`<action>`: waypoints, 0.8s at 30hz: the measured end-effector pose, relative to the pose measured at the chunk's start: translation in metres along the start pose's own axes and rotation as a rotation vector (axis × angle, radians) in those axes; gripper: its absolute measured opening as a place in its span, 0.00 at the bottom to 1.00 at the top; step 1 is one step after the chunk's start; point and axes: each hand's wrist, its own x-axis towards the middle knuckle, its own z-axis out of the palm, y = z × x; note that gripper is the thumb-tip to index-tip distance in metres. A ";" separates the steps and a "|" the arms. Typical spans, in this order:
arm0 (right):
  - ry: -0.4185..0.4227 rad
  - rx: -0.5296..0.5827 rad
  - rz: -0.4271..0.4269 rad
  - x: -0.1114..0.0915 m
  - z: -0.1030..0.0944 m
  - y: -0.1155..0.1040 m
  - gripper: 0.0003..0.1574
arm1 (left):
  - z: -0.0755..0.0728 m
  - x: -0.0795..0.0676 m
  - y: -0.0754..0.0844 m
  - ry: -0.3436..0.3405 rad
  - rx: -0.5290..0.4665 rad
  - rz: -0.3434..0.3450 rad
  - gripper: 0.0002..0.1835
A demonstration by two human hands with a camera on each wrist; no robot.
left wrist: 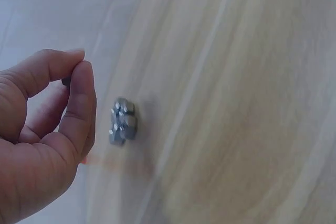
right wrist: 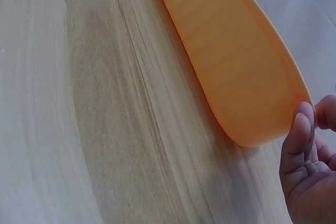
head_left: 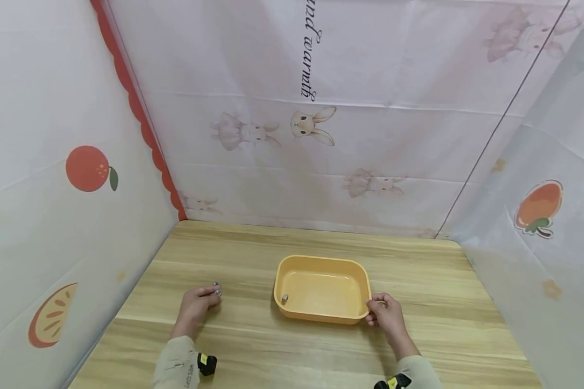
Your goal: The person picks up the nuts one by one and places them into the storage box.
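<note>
My left hand (head_left: 196, 305) is above the table to the left of the tray, its thumb and fingertips pinched together. A small dark bit of a metal nut (left wrist: 66, 81) shows between them; the fingers hide the rest. Beside that hand a tight cluster of several shiny metal nuts (left wrist: 124, 121) lies on the wood. My right hand (head_left: 386, 315) grips the near right corner of a yellow-orange rectangular tray (head_left: 321, 316), thumb and fingers on its rim. Inside the tray, a single metal nut (head_left: 284, 298) rests near the left end.
The light wood-grain table (head_left: 253, 356) carries the tray near its middle. Printed cloth walls stand at the back (head_left: 394, 140), the left (head_left: 24, 227) and the right (head_left: 564, 302), close to the table's edges.
</note>
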 end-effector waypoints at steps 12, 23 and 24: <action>-0.005 -0.035 0.002 -0.001 0.001 -0.002 0.10 | 0.018 -0.007 0.012 -0.063 -0.029 0.020 0.21; 0.006 -0.063 0.004 0.002 0.001 -0.001 0.08 | 0.038 -0.011 0.014 -0.045 0.004 0.067 0.19; 0.005 -0.068 0.005 0.003 0.002 -0.001 0.08 | 0.040 -0.012 0.015 -0.044 0.007 0.072 0.19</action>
